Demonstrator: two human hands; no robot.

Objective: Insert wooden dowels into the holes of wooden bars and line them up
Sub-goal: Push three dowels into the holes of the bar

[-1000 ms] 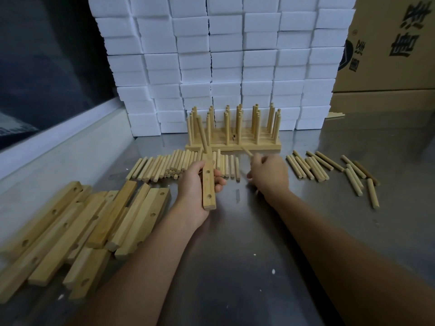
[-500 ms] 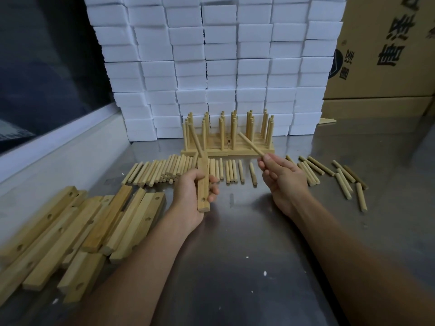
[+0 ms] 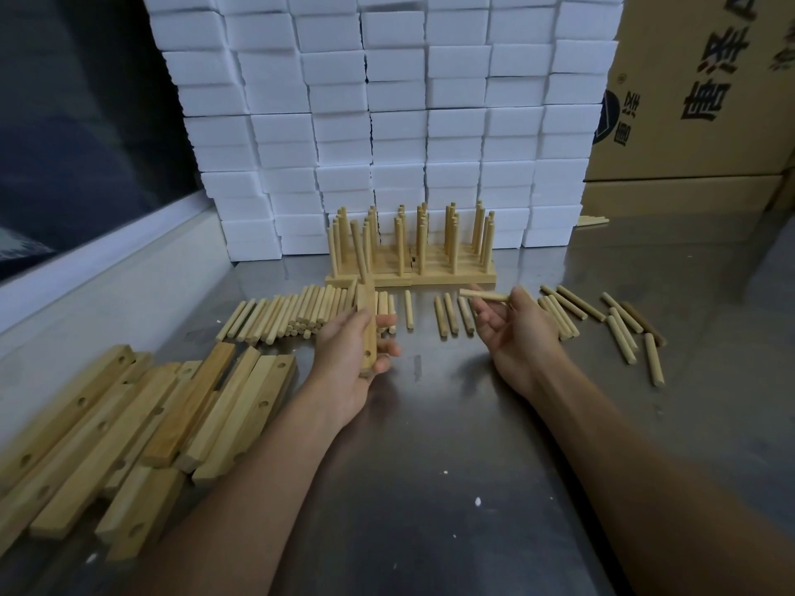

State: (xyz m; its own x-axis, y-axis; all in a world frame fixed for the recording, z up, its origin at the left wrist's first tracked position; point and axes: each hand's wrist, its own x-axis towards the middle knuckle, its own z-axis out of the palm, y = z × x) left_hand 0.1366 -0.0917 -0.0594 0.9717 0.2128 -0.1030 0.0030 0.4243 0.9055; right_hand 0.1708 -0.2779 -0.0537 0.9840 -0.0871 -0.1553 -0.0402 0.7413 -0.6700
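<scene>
My left hand [image 3: 350, 350] grips a wooden bar [image 3: 367, 324] above the steel table, its long axis pointing away from me. One dowel [image 3: 358, 251] stands upright in the bar's far end, and an open hole shows near its close end. My right hand [image 3: 516, 333] is palm up and pinches a single dowel [image 3: 484, 295] that lies roughly level, to the right of the bar. Behind both hands, several finished bars [image 3: 411, 275] stand lined up with dowels sticking up from them.
Loose dowels lie in a row at centre left [image 3: 301, 314] and scattered at the right [image 3: 619, 324]. A heap of drilled bars [image 3: 142, 423] fills the left. White foam blocks [image 3: 387, 122] are stacked at the back beside a cardboard box [image 3: 705, 88]. A white ledge [image 3: 107, 286] runs along the left.
My right hand picked a dowel off the table, lifted it and turned palm up, moving right. My left hand kept its hold on the bar, which tilted slightly.
</scene>
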